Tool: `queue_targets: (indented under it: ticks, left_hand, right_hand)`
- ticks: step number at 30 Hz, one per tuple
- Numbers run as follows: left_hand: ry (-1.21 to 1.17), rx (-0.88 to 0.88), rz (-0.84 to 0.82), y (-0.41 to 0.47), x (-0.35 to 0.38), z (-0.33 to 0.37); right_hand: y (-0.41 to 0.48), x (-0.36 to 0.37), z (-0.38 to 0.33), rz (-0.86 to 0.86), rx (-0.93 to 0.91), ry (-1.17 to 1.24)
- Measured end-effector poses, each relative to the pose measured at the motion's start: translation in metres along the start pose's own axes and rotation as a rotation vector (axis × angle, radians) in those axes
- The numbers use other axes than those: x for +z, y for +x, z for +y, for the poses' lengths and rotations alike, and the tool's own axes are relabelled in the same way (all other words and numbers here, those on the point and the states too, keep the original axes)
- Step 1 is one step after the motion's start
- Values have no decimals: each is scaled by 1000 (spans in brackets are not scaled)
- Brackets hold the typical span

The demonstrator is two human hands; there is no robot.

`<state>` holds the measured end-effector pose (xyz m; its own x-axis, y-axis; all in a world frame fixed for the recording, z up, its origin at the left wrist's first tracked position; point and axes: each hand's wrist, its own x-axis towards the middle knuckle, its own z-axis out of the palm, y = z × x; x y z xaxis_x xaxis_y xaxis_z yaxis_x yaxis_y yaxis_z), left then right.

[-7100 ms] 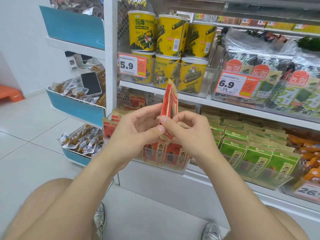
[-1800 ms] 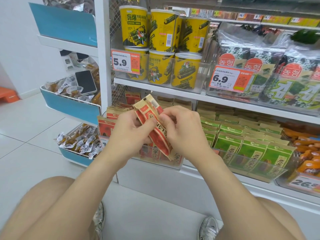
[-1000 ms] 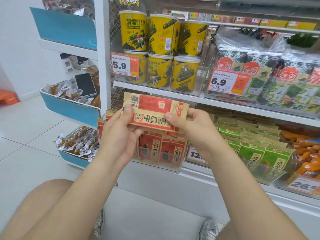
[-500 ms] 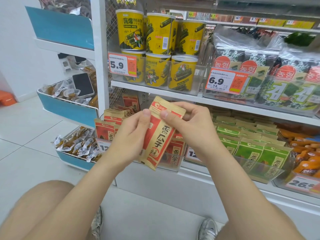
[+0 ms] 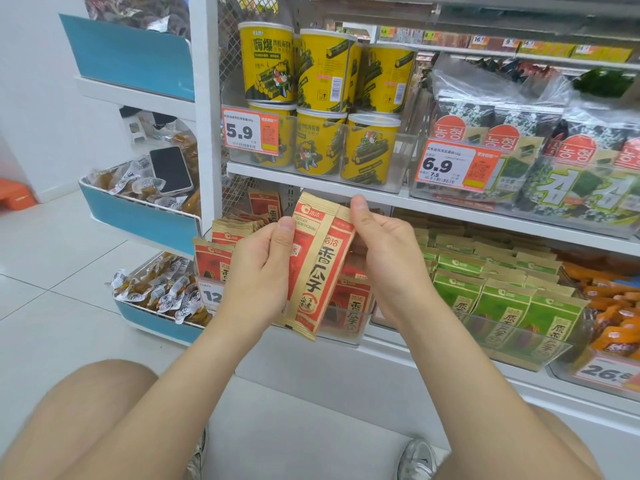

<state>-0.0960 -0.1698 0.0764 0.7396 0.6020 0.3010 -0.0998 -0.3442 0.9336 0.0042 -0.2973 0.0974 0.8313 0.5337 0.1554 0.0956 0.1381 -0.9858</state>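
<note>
I hold a red and tan seed packet [image 5: 317,268] nearly upright in front of the low shelf, front face toward me. My left hand [image 5: 258,271] grips its left edge, thumb on the front. My right hand [image 5: 384,258] pinches its upper right edge, with a finger raised above the top. Behind the packet stands a clear bin [image 5: 346,336] with more red packets [image 5: 213,261] of the same kind.
Green packets [image 5: 498,303] fill the bin to the right. Yellow tubs [image 5: 322,109] and seaweed bags [image 5: 554,161] stand on the shelf above. A blue rack [image 5: 145,216] at the left holds small snacks and a phone [image 5: 171,169]. My knees and shoes are below.
The packet turned from lying sideways to nearly upright with its front facing me, and it sits a little lower, closer to the bin. Both hands kept hold of it.
</note>
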Motion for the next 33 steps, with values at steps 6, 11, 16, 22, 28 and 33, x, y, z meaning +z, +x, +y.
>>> queue_targets:
  ticks: [6,11,16,22,28,33]
  left_hand:
    - [-3,-37,-20,1,-1,1]
    - [8,-42,0,2,1,-1]
    - [-84,-182,129,6,1,-9]
    - [-227,-297,48,7,-7,6]
    - [-113,-234,-152,2,-3,1]
    - [-53,-232,-91,5,-7,-2]
  right_hand:
    - [1,0,0,52,30,-54]
    - [0,2,-2,-16,138,92]
    - [-2,-1,1,-98,28,-227]
    - [-3,3,8,-121,13,-491]
    - [3,7,20,97,-91,-497]
    - [-2,9,14,-13,93,-328]
